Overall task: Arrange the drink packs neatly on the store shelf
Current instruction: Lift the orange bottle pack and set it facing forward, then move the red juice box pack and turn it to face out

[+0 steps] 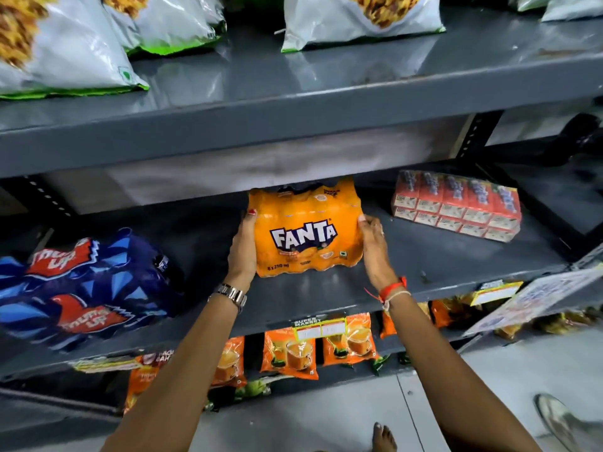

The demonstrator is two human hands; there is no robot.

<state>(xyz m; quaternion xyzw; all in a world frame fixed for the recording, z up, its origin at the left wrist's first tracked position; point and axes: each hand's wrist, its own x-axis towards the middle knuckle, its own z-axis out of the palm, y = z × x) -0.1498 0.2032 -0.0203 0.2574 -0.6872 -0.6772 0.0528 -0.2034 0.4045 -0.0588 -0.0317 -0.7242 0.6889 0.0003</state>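
An orange Fanta pack (306,228) of small bottles sits on the middle grey shelf (434,256), near its centre. My left hand (243,246) grips its left side and my right hand (373,247) grips its right side. Two blue Thums Up packs (81,285) lie stacked at the left end of the same shelf, slightly askew. A shrink-wrapped red pack of juice cartons (456,205) rests at the back right of that shelf, turned at an angle.
The upper shelf (293,93) overhangs close above the Fanta pack and carries white snack bags (65,47). Orange tea pouches (288,352) hang below the shelf edge. A price tag (321,327) and a white sign (535,296) stick out at the front.
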